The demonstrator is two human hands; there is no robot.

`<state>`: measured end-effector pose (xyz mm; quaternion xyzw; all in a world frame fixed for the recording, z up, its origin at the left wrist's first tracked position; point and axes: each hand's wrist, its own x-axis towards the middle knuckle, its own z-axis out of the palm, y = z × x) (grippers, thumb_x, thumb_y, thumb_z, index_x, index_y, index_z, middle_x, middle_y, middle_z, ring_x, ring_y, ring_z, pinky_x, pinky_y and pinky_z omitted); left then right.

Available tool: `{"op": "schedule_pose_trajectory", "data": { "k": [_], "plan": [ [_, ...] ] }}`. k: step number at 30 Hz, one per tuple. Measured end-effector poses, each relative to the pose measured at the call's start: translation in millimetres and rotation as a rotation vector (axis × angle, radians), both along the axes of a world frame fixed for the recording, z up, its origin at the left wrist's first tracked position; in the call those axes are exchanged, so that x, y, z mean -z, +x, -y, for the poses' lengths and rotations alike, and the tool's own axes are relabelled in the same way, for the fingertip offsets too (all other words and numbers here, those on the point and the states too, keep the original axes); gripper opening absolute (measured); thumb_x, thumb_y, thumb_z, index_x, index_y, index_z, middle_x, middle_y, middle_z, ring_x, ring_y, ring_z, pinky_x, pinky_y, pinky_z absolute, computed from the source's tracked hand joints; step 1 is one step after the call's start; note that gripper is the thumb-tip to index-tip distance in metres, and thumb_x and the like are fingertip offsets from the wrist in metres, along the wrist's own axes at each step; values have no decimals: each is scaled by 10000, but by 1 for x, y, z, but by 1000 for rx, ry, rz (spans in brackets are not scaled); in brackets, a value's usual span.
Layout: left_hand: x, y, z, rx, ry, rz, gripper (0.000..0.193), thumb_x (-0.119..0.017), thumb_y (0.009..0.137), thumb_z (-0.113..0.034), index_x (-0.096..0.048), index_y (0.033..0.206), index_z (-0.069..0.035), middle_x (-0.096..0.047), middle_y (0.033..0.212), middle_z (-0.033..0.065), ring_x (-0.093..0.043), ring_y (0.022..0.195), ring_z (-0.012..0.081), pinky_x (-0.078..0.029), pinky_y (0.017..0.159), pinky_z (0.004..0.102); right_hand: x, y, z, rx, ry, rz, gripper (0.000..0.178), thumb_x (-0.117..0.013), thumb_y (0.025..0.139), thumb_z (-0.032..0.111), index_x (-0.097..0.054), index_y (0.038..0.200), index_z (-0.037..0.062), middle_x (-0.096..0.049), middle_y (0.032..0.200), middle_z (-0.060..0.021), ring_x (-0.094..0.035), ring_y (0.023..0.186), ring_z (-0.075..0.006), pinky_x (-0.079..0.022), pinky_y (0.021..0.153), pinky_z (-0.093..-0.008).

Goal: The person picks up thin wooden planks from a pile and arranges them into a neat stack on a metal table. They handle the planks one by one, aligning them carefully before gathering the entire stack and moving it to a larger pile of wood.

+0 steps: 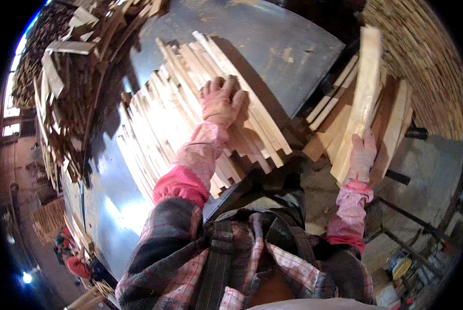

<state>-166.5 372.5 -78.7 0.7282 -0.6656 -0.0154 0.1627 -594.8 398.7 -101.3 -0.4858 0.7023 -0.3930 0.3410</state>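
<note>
"What is each grip doing?"

"The left hand [221,101] is lying open, palm down, fingers apart on the wooden strips [164,124]. The right hand [363,155] is gripping the near end of a pale board [365,88]; its fingers underneath are staying out of sight."

"And the materials?"

"The strips are lying side by side on the smooth grey surface [273,36], narrow and straight, their ends stepping unevenly. The pale board is looking wider, and is sitting above other boards [395,124] on the right."

"What's hard to make out?"

"Glare is washing out the strips' grain. The scrap-wood pile [66,88] is sinking partly into shadow, the fisheye rim is cutting off the stacked slats [428,62], and a co-worker [76,263] is appearing tiny at lower left."
</note>
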Motion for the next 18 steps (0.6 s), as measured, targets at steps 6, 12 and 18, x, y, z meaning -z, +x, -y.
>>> {"op": "schedule_pose_trajectory", "data": {
  "k": [6, 12, 18],
  "plan": [
    [-2, 5, -9, -51, 46, 78, 570, -630, 952, -489, -596, 1448, -212, -560, 1416, 143, -463, 1357, 436, -319, 1174, 592, -20, 113, 23, -606, 3, -202, 500, -581, 905, 74, -589, 1402, 25, -682, 1264, -208, -658, 1194, -354, -503, 1038, -392],
    [2, 4, 12, 62, -49, -79, 447, -678, 906, -426, -674, 1279, -178, -656, 1218, 184, -587, 1143, 437, -441, 1041, 553, -2, 189, 46, -754, 83, -180, 312, -616, 939, 203, -686, 1224, 97, -716, 1089, -216, -687, 1016, -432, -549, 871, -481],
    [17, -25, 55, 140, -52, 18, 578, -656, 983, -495, -622, 1460, -171, -522, 1542, 199, -433, 1440, 460, -345, 1205, 562, -14, 153, 38, -840, 177, -49, 499, -614, 958, 458, -682, 1232, 46, -697, 1255, -224, -660, 1188, -421, -511, 1020, -511]
  ]
}}
